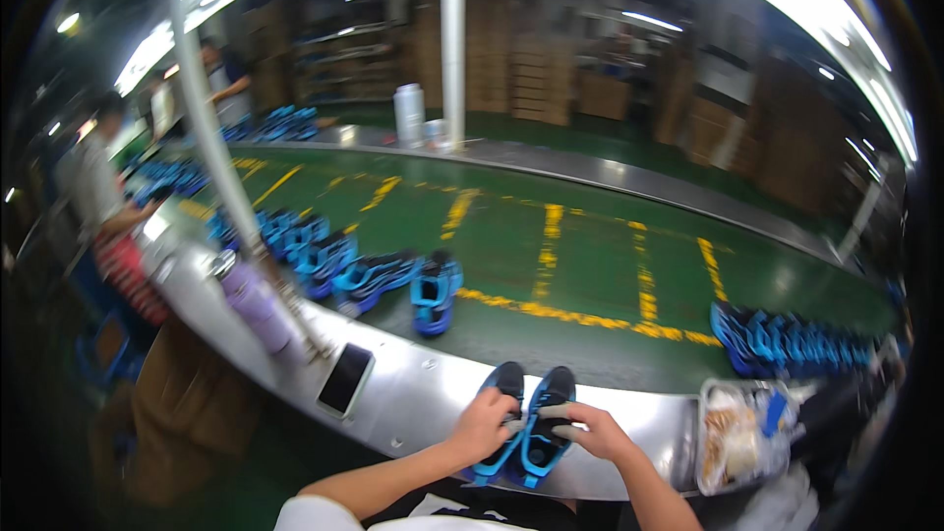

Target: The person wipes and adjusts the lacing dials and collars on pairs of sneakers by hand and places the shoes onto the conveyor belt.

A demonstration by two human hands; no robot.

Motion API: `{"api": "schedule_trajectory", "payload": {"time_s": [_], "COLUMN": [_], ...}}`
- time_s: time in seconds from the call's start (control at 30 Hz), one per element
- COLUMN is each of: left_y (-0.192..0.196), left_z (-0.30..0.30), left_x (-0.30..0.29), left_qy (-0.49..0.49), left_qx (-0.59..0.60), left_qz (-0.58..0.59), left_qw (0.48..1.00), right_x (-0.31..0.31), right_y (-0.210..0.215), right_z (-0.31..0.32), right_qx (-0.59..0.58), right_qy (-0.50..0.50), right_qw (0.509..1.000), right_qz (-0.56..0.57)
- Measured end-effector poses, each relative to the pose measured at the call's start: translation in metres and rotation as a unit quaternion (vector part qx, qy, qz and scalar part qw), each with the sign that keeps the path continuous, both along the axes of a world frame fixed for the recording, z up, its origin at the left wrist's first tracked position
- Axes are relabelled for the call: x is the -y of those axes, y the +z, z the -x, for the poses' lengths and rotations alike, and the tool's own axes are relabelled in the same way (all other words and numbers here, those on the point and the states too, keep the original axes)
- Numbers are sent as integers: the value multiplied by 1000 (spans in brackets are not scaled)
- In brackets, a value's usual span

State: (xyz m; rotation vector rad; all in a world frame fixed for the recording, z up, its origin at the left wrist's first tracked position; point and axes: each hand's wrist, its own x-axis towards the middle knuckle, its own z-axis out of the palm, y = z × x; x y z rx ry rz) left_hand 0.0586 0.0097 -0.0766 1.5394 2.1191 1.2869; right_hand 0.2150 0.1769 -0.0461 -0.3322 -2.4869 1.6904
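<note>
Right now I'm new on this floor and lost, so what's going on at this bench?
A person at a metal ledge holds a pair of blue shoes, left hand on the left shoe, right hand on the right one. The shoes lie side by side, toes pointing away. A phone and a purple bottle sit to the left, a tray to the right. More blue shoes ride the green belt beyond. Other people work far left.

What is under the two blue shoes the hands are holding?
The pair of blue shoes rests on the shiny metal ledge beside the green belt. The left hand and right hand cover their near ends, so what lies under those parts is hidden.
</note>
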Motion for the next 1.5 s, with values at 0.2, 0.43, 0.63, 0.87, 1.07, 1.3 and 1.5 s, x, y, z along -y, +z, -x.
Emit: {"api": "schedule_trajectory", "payload": {"time_s": [0.2,0.43,0.63,0.87,1.07,1.3,1.5], "left_y": [17,6,4,7,16,11,9], "left_z": [8,11,7,6,1,-1,-4], "left_x": [9,4,0,-3,-2,-5,-12], "left_qy": [-20,-72,-97,-90,-65,-102,-135], "left_qx": [174,157,123,153,147,239,114], "left_qz": [58,100,81,60,30,58,38], "left_qw": [983,980,984,982,987,964,984], "right_x": [3,3,-1,-13,-14,-7,-7], "right_y": [-3,1,1,-7,1,21,1], "right_z": [3,0,-10,-12,-14,-25,-30], "right_qx": [-7,-14,-8,-15,-3,-2,-9], "right_qy": [-77,-79,-44,-44,-41,-63,-93], "right_qw": [993,986,999,998,992,986,987], "right_qz": [89,-147,-29,-49,122,153,-130]}}
